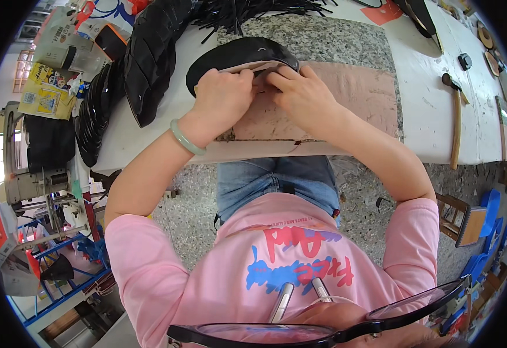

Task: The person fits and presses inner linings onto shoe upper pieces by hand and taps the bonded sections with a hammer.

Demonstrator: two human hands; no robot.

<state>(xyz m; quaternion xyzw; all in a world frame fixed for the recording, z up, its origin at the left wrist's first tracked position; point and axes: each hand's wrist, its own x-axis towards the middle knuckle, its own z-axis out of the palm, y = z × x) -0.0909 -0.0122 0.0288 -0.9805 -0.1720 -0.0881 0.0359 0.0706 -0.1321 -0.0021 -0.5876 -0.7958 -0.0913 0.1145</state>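
A black curved shoe piece [236, 55] with a pale tan lining edge lies on a pinkish work board [358, 95] on the white table [421, 116]. My left hand [221, 98] grips its near left edge, with a green bangle on the wrist. On the near right edge rests my right hand [302, 93], its fingers pinching the tan rim. Both hands meet at the piece's near middle, and the part under the fingers is hidden.
A tall stack of black curved pieces [149, 58] and a second stack [94, 113] stand at the left. Black strips [253, 11] lie at the back. A wooden-handled hammer [455, 116] lies right. A sewing machine [33, 174] stands far left; a wooden chair [459, 217] is at the right.
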